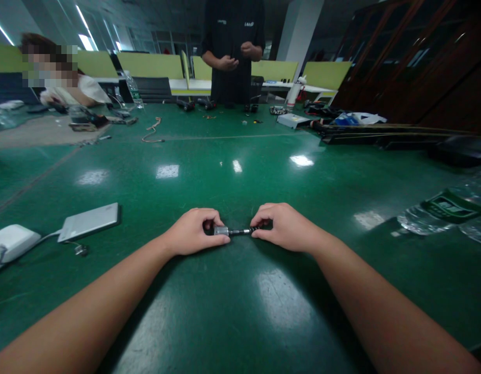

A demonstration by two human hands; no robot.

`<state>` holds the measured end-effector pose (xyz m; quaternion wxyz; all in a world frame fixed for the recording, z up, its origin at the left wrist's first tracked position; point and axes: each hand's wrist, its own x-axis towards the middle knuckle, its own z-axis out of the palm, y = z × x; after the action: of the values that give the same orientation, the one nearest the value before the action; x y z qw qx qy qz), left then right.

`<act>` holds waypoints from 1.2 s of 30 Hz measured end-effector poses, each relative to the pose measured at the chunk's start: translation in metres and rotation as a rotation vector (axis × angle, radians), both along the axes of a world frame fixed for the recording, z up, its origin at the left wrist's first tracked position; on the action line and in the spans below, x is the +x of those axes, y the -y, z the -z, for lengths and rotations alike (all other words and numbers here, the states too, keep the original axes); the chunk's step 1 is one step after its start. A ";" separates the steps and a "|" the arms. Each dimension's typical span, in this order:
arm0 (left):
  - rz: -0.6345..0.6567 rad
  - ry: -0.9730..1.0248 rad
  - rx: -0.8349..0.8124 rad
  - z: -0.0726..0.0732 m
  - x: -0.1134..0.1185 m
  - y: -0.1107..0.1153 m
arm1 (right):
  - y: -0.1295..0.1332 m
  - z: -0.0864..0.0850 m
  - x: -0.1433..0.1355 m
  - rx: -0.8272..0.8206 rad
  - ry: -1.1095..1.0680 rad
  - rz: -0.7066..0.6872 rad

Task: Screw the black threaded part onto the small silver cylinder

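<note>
Low over the green table [232, 291], my left hand [196, 231] pinches a short silver metal cylinder [222, 230] between thumb and fingers. A thin dark shaft [237, 232] with a bright tip runs from the cylinder toward the right. Facing it, my right hand [281, 227] grips a small dark coiled piece, like a spring [255, 228], at the end of the shaft. The parts lie in one line, level between the hands. Whether the coiled piece is around the shaft tip or only touches it, I cannot tell.
At left are a silver box [89, 222] and a white device [15, 243] joined by a cable. Plastic bottles [443, 212] lie at right. Across the table stands a person in black [235, 52]; another person [75, 88] sits at far left. Tools and parts line the far edge.
</note>
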<state>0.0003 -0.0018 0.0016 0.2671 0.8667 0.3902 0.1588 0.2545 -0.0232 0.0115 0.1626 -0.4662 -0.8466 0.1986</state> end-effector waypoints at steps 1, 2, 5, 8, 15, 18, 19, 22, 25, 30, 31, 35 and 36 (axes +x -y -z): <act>0.001 -0.001 0.002 0.000 0.000 0.000 | 0.000 0.002 -0.002 -0.005 -0.011 -0.001; 0.003 -0.003 0.005 0.001 0.000 -0.001 | 0.001 0.003 -0.004 -0.012 -0.029 -0.004; 0.006 -0.005 0.013 0.002 0.000 -0.001 | 0.004 0.009 -0.012 -0.044 -0.148 -0.039; 0.001 -0.006 0.019 0.002 -0.001 -0.001 | 0.007 0.011 -0.018 -0.070 -0.280 -0.085; -0.009 0.032 -0.003 0.003 0.000 0.000 | 0.004 0.011 -0.015 0.031 -0.155 -0.053; -0.003 0.062 0.007 0.004 -0.001 0.000 | 0.004 0.011 -0.018 0.024 -0.120 -0.066; -0.001 0.068 0.008 0.004 -0.001 0.000 | 0.005 0.011 -0.020 0.024 -0.115 -0.074; -0.001 0.078 0.001 0.004 0.000 0.000 | 0.006 0.013 -0.024 0.029 -0.107 -0.080; -0.001 0.083 -0.024 0.003 -0.001 0.000 | 0.005 0.015 -0.027 0.042 -0.100 -0.074; 0.022 0.057 -0.037 0.001 0.000 0.000 | 0.005 0.017 -0.028 0.056 -0.117 -0.084; 0.023 0.046 -0.032 0.001 0.000 0.000 | 0.005 0.017 -0.029 0.057 -0.121 -0.084; 0.017 0.016 -0.014 0.001 0.002 0.000 | 0.006 0.017 -0.030 0.059 -0.135 -0.084; 0.018 0.018 -0.013 0.001 0.002 0.000 | 0.006 0.017 -0.031 0.059 -0.138 -0.086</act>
<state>0.0025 -0.0013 0.0003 0.2779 0.8669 0.3809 0.1618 0.2236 -0.0294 -0.0060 0.2253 -0.4097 -0.8582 0.2120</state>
